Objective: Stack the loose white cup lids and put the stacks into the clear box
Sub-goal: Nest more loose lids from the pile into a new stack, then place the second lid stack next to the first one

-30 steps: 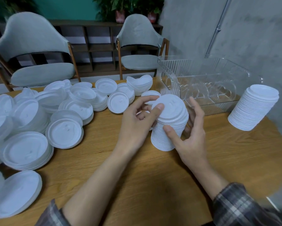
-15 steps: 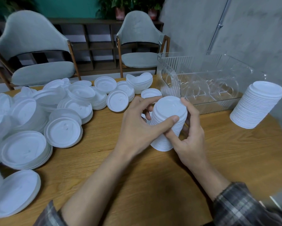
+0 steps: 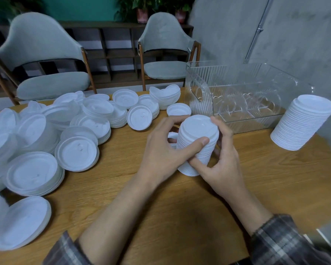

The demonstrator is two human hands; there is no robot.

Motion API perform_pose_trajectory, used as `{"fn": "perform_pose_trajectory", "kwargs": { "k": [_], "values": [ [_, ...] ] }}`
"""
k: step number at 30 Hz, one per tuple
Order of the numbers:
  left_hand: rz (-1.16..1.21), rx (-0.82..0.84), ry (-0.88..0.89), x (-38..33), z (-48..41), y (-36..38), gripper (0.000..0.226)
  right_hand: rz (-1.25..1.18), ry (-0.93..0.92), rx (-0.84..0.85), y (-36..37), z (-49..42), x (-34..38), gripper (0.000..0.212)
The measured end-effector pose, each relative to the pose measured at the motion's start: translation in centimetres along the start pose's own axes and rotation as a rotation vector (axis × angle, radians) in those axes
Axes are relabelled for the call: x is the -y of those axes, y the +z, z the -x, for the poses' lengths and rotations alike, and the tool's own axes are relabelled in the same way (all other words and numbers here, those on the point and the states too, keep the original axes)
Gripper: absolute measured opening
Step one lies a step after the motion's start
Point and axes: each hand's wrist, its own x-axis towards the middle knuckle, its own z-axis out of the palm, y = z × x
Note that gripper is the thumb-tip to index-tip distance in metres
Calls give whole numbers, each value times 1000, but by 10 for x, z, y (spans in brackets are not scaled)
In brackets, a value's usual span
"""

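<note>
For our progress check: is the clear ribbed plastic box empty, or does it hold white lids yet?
Empty. The clear ribbed plastic box shows only its bare floor; no lids lie inside.

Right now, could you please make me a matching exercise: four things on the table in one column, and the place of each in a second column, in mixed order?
Things
1. middle stack
2. right stack
3. clear box
4. loose lids

Places
A. spread over the left of the table
B. held between the left hand and the right hand
C. stands alone near the right edge, no hand on it
D. at the far side, no lids inside

Pairs: 1-B, 2-C, 3-D, 4-A
</note>
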Motion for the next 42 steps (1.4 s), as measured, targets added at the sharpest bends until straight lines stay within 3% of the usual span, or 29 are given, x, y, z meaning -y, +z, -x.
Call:
{"fn": "perform_pose_trajectory", "kwargs": {
  "k": [4, 7, 11, 14, 20, 25, 42],
  "values": [
    [36, -17, 25, 8, 1, 3, 55, 165, 5, 100, -4, 8, -2, 127],
    [-13, -18, 67, 15, 3, 4, 62, 202, 15, 150, -4, 11, -2, 133],
    [-16, 80, 73, 24, 6, 3, 69, 198, 42, 145, -4, 10, 1, 134],
    [-67, 55, 119, 31, 6, 0, 63, 224, 33, 128, -12, 12, -1, 135],
    [-330, -1, 165, 44, 5, 0, 28, 312, 113, 66, -52, 21, -7, 138],
    [-597, 73, 176, 57, 8, 2, 32, 337, 163, -7, -87, 28, -13, 136],
    [-621, 97, 74, 64, 11, 1, 32, 431, 215, -100, -133, -4, -49, 138]
  ]
}}
